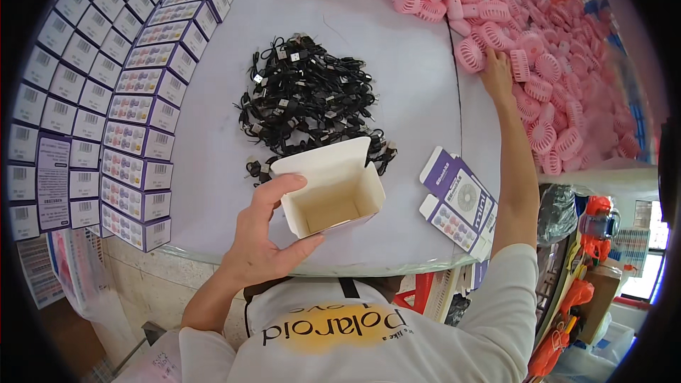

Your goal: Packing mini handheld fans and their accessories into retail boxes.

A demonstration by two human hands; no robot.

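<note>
My left hand (266, 234) grips a small white-lined cardboard box (333, 206), thumb and fingers on its left side. The box's mouth faces up with its flap raised, and I see nothing inside. At the far right, my right hand (498, 76) reaches to the edge of a heap of pink handheld fans (546, 99). Its fingers close against a pink fan (469, 55); the fingertips are partly hidden among the fans. A flattened purple and white carton (461, 202) lies on the table, left of my right forearm.
Beyond the box, a tangled pile of black charging cables (305, 92) covers the middle of the white table (206, 113). Rows of stacked purple and white boxes (138, 142) wall off the left side. Shelving with orange bags (578, 294) stands below the table at right.
</note>
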